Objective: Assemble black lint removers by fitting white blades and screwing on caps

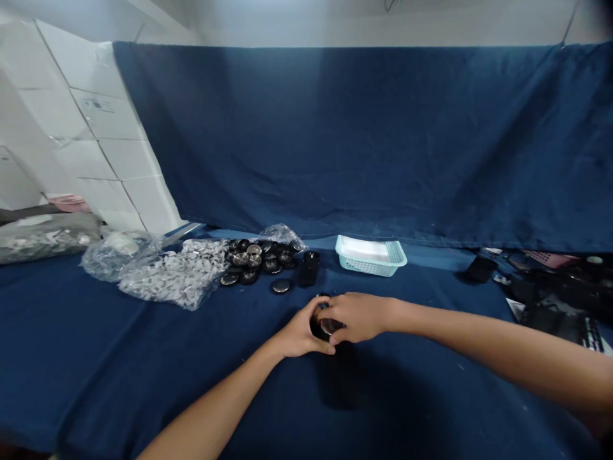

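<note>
Gripping a glossy round black disc (328, 326) with our left hand (301, 331) and right hand (358, 317), we held it over soft blue cloth (143, 364). Both hands were closed on its curved edge.

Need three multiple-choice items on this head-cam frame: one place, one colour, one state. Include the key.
1. Where is the pale blue basket relative to the pile of dark round buttons?
A) Left of it
B) Right of it
C) Inside it

2. What colour is the cloth covering the work surface?
A) Red
B) White
C) Dark blue

3. What state are the hands in?
A) The left hand and right hand are both closed around a small dark round piece
B) Both lie flat on the cloth, apart
C) Only the right hand touches anything

Key:
1 B: the basket sits right of the pile in view.
2 C: dark blue cloth spreads across the surface.
3 A: both hands curl around the piece, meeting over it.
</note>
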`<action>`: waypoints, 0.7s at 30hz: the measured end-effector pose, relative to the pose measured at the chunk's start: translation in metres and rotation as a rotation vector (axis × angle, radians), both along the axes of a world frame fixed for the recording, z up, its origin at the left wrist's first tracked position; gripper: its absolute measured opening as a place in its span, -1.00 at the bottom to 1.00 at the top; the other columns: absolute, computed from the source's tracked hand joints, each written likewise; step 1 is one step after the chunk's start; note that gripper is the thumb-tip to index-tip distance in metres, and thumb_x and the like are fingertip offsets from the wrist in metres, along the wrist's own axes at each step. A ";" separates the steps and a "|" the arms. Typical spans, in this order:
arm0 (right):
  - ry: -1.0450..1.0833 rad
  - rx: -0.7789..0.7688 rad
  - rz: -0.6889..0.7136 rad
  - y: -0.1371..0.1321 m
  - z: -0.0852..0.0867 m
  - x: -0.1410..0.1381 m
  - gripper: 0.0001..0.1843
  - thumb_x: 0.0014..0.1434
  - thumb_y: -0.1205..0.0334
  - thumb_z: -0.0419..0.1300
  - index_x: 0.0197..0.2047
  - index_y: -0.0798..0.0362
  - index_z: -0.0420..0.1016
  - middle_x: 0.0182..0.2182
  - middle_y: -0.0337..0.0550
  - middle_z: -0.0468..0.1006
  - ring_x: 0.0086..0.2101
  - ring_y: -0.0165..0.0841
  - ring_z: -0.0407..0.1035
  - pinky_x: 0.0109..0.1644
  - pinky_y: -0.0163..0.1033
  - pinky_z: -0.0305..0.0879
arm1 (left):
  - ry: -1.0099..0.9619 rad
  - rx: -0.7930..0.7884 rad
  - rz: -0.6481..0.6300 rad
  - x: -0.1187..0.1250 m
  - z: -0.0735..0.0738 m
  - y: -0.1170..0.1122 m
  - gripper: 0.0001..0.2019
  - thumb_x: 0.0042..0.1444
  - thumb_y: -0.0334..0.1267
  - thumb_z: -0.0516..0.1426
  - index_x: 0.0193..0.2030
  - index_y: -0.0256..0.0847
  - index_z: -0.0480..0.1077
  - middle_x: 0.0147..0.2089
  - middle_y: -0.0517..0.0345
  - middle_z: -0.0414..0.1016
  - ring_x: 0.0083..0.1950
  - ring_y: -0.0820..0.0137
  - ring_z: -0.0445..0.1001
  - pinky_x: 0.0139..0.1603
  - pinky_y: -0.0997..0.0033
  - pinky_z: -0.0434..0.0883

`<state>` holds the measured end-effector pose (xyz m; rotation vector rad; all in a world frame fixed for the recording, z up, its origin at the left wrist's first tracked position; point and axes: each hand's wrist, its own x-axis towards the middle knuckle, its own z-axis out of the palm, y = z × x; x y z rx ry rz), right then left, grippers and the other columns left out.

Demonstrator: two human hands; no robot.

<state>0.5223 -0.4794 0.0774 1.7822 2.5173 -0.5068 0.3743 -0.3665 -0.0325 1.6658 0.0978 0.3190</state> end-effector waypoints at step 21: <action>-0.132 0.077 -0.137 0.004 -0.015 -0.012 -0.44 0.25 -0.15 0.01 -0.23 0.19 0.58 -0.33 0.12 0.61 -0.30 -0.05 0.53 -0.22 -0.06 0.34 | -0.029 0.032 -0.013 0.000 -0.004 -0.005 0.03 -0.26 -0.38 0.44 0.32 -0.07 -0.01 0.08 0.00 0.39 0.12 0.11 0.41 0.13 0.09 0.35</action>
